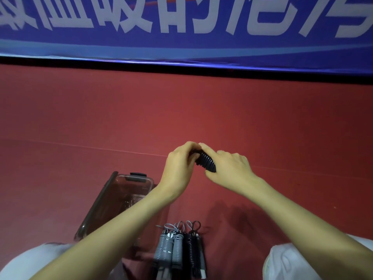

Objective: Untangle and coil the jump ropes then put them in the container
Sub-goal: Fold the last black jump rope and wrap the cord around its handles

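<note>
Gripping one black coiled jump rope (206, 161) with left hand (180, 166) and right hand (230, 170) together; grey and black coiled ropes (177, 249) are lying in clear container (96, 207).

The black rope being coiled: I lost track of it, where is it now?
The black rope is held up between the left hand and right hand, centre of the head view, above the red floor, beyond the container.

Two hands (179, 166) (230, 170), one black coiled rope (206, 163) held, about four coiled ropes (177, 251) in one container (109, 199), one lid (139, 178).
</note>
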Tool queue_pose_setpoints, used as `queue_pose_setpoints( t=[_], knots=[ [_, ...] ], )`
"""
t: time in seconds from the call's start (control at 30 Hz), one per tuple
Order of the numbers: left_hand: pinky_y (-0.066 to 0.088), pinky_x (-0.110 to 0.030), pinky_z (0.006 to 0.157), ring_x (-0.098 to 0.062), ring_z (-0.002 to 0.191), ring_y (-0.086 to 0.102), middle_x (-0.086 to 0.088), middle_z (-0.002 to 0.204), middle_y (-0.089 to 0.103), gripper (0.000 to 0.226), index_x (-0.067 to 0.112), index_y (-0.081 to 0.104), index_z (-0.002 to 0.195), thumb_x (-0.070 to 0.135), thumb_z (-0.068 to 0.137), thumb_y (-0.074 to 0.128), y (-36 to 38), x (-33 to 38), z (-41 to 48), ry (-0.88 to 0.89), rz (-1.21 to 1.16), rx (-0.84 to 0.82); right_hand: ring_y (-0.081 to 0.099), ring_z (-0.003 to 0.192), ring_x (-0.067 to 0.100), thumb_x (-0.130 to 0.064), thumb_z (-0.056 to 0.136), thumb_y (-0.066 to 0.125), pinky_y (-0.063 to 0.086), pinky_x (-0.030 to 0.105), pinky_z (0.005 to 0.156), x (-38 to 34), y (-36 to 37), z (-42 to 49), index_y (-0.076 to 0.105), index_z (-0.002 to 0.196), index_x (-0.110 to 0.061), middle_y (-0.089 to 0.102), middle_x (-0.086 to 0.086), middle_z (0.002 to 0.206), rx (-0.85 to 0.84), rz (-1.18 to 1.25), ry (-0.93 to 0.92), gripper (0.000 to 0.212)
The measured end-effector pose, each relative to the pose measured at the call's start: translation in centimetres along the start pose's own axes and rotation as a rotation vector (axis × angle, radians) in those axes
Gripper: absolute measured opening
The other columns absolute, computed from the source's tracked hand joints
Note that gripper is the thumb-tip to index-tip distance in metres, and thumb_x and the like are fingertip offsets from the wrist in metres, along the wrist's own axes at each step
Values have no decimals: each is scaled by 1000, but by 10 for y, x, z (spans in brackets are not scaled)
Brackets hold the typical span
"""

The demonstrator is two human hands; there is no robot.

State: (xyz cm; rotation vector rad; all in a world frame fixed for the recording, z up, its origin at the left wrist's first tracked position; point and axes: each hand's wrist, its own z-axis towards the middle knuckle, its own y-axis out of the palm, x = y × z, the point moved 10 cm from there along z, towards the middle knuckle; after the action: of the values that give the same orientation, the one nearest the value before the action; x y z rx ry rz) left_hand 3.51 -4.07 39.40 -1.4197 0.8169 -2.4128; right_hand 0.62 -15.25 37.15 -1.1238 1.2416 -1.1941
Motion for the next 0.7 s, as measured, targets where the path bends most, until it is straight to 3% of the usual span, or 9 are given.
queue_pose_setpoints(
  t=[0.17,0.23,0.33,0.43,0.57,0.7],
  knots=[
    [48,-38,76,-23,88,63,-4,95,69,8,7,54,95,0,91,55,0,0,3,16,-27,-48,60,102,35,-39,87,51,37,34,76,-6,10,-1,-3,152,-39,64,7,106,-136,98,0,85],
    [49,-35,75,-20,89,64,-3,94,68,10,9,52,93,0,91,55,1,0,-2,16,-83,-29,61,100,34,-43,86,53,39,33,77,-6,13,-2,0,149,-44,64,5,96,-170,202,14,83],
    [52,-19,74,-2,87,66,9,91,68,23,18,50,92,-2,90,60,-7,-1,-5,-5,-243,66,64,86,26,-50,84,56,45,33,81,-3,8,-1,12,140,-56,62,-4,88,-141,374,28,71],
    [53,-19,83,4,93,65,5,98,69,22,18,51,94,-1,90,62,-8,-2,-6,-2,-291,101,59,72,14,-49,84,60,46,32,82,-1,1,1,19,138,-57,64,-10,93,-100,467,26,68],
    [55,-28,85,-3,95,66,3,101,70,23,20,53,94,0,91,61,-11,3,-7,88,-240,118,58,91,14,-49,79,65,45,32,83,2,5,4,13,140,-62,56,-9,111,-126,582,11,81],
    [52,-34,87,-8,99,64,5,104,67,16,18,56,103,14,91,65,-3,6,-6,100,-160,47,57,103,16,-48,80,64,43,35,80,4,4,5,30,126,-60,60,-8,111,-50,594,5,58]
  ],
)
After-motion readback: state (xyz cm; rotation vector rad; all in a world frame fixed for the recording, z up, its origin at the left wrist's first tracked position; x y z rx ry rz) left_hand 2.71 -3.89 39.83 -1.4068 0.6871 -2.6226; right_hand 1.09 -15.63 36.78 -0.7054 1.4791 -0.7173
